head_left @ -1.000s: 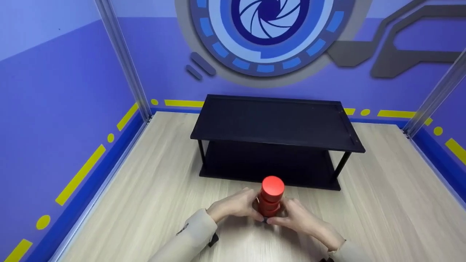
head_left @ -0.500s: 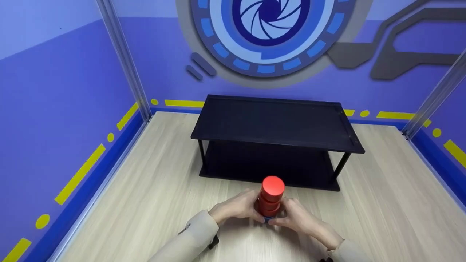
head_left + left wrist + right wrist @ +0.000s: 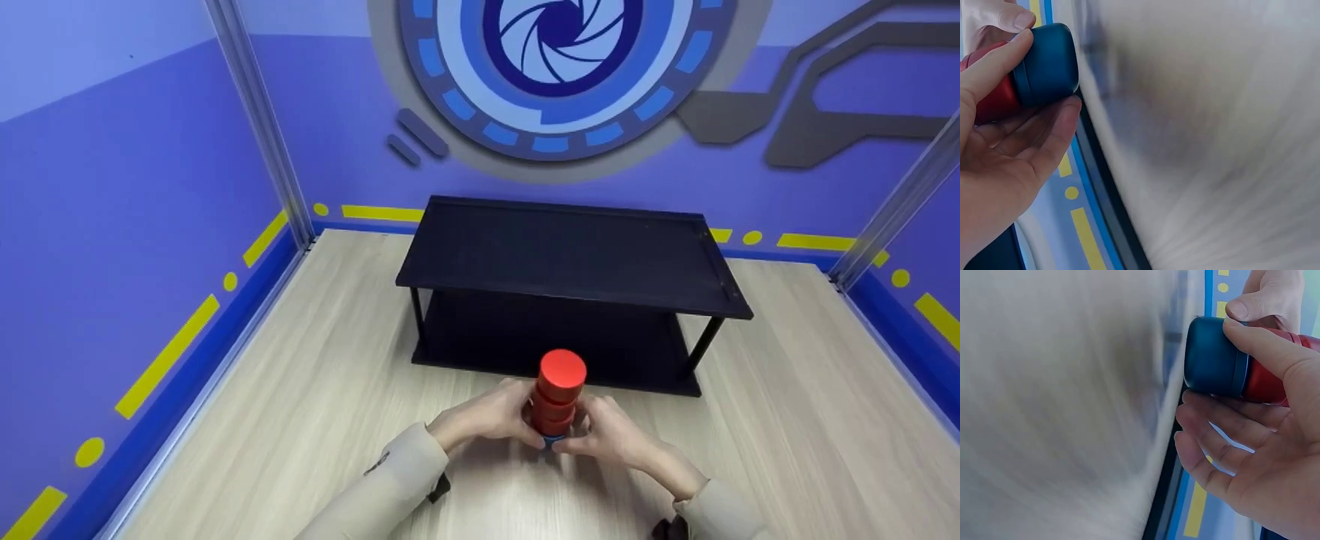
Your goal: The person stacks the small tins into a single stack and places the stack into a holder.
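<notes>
In the head view a tall stack of round canisters (image 3: 562,369), red above with a blue bottom piece, stands between both hands before the shelf. My left hand (image 3: 499,412) grips its left side, and my right hand (image 3: 611,435) holds it from the right. Seen from the left wrist, the smooth blue canister (image 3: 1053,64) has the thumb along one side and fingers on the other. In the right wrist view the thumb presses near the seam between blue and red canister (image 3: 1266,379), with fingers curved on the opposite side. Whether the bottom touches the table cannot be told.
A black two-tier shelf (image 3: 574,255) stands just behind the stack, its lower board (image 3: 555,330) open to the front. Pale wood-grain table (image 3: 315,420) surrounds it. Blue printed walls (image 3: 135,187) and metal posts (image 3: 266,120) close off the back and sides.
Both hands and the stack have shifted slightly up in the head view, towards the shelf. More of the blue bottom shows than one second ago. The grip looks the same.
</notes>
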Tool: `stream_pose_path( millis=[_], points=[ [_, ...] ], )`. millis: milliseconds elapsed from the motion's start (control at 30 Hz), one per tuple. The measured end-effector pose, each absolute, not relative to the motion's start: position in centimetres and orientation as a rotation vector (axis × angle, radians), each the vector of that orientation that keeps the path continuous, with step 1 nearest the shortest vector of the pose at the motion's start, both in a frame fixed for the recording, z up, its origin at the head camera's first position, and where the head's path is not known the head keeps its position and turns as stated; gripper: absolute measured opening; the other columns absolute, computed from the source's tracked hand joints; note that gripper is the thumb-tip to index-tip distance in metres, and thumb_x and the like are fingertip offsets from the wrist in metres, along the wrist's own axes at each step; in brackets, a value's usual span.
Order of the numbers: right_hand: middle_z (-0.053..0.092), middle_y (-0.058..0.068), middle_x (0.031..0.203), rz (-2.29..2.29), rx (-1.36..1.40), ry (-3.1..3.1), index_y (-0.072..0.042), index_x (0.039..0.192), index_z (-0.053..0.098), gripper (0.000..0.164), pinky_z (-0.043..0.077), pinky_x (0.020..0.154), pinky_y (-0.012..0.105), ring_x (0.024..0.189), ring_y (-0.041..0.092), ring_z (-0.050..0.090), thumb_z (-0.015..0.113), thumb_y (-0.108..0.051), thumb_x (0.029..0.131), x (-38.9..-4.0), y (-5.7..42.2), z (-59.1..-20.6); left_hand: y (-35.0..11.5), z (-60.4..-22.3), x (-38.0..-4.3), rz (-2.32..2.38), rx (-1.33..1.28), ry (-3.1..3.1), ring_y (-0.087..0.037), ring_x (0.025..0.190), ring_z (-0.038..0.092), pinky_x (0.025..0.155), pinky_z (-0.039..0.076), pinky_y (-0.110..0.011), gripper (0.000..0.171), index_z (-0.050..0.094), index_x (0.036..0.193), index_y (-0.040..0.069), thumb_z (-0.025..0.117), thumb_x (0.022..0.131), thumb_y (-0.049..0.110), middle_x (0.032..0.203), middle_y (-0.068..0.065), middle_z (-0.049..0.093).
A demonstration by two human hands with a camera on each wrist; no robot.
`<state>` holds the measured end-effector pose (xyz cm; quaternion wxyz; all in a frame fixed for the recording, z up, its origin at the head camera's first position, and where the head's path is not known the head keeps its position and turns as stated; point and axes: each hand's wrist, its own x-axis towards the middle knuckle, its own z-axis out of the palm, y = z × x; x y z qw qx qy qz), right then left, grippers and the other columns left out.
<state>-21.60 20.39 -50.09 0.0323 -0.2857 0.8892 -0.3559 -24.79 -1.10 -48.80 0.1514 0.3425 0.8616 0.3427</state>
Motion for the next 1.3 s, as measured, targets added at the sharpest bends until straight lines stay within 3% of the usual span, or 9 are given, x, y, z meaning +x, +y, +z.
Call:
stream_pose_path(
  millis=[100, 300, 467, 667, 867, 1300],
  points=[
    [0.070, -0.001, 0.087, -1.083, -0.879, 2.744, -0.013, 0.100, 0.067, 0.035, 0.046, 0.057, 0.019, 0.072, 0.014, 0.063, 0.083, -0.030, 0.073, -21.9, 20.4, -49.6, -1.2, -48.2, -25.0, 1.006, 0.983, 2.452, -0.003, 0.089, 0.060, 0.084, 0.049, -0.021, 0.053, 0.061, 0.114, 0.014, 0.086, 0.067, 0.012, 0.107, 0.003, 0.069],
    [0.070, 0.005, 0.083, -1.041, -0.874, 2.761, -0.011, 0.095, 0.068, 0.033, 0.045, 0.053, 0.020, 0.063, 0.003, 0.055, 0.082, -0.031, 0.073, -22.4, 20.5, -48.0, -1.3, -46.8, -25.7, 0.983, 1.032, 2.464, -0.011, 0.080, 0.062, 0.070, 0.047, -0.016, 0.048, 0.063, 0.111, 0.013, 0.086, 0.068, 0.014, 0.099, 0.003, 0.069],
    [0.070, 0.001, 0.080, -1.014, -0.905, 2.786, -0.013, 0.093, 0.068, 0.032, 0.046, 0.057, 0.020, 0.067, 0.003, 0.058, 0.083, -0.031, 0.072, -23.1, 20.7, -46.2, -1.4, -45.0, -26.4, 0.938, 1.097, 2.486, -0.004, 0.073, 0.057, 0.065, 0.046, -0.016, 0.044, 0.063, 0.107, 0.013, 0.084, 0.069, 0.016, 0.092, 0.004, 0.067],
    [0.068, -0.004, 0.081, -1.042, -0.919, 2.747, -0.017, 0.098, 0.067, 0.032, 0.050, 0.062, 0.022, 0.069, 0.004, 0.060, 0.082, -0.031, 0.073, -23.9, 21.0, -43.9, -1.3, -42.7, -27.3, 0.920, 1.121, 2.471, -0.003, 0.080, 0.061, 0.072, 0.049, -0.017, 0.048, 0.062, 0.112, 0.013, 0.085, 0.070, 0.019, 0.102, 0.002, 0.069],
    [0.069, -0.002, 0.082, -1.042, -0.953, 2.724, -0.014, 0.102, 0.066, 0.034, 0.052, 0.063, 0.023, 0.069, 0.004, 0.061, 0.081, -0.029, 0.075, -24.6, 21.2, -41.8, -1.3, -40.6, -28.0, 0.904, 1.117, 2.477, -0.004, 0.088, 0.064, 0.081, 0.051, -0.020, 0.051, 0.061, 0.116, 0.016, 0.085, 0.071, 0.021, 0.109, 0.002, 0.070],
    [0.069, 0.002, 0.080, -1.039, -0.942, 2.712, -0.011, 0.104, 0.065, 0.036, 0.051, 0.061, 0.023, 0.069, 0.010, 0.062, 0.080, -0.030, 0.077, -25.7, 21.3, -37.7, -1.2, -36.1, -29.2, 0.873, 1.105, 2.473, -0.006, 0.078, 0.064, 0.074, 0.050, -0.020, 0.048, 0.061, 0.113, 0.014, 0.085, 0.072, 0.023, 0.100, 0.002, 0.071]
  ],
)
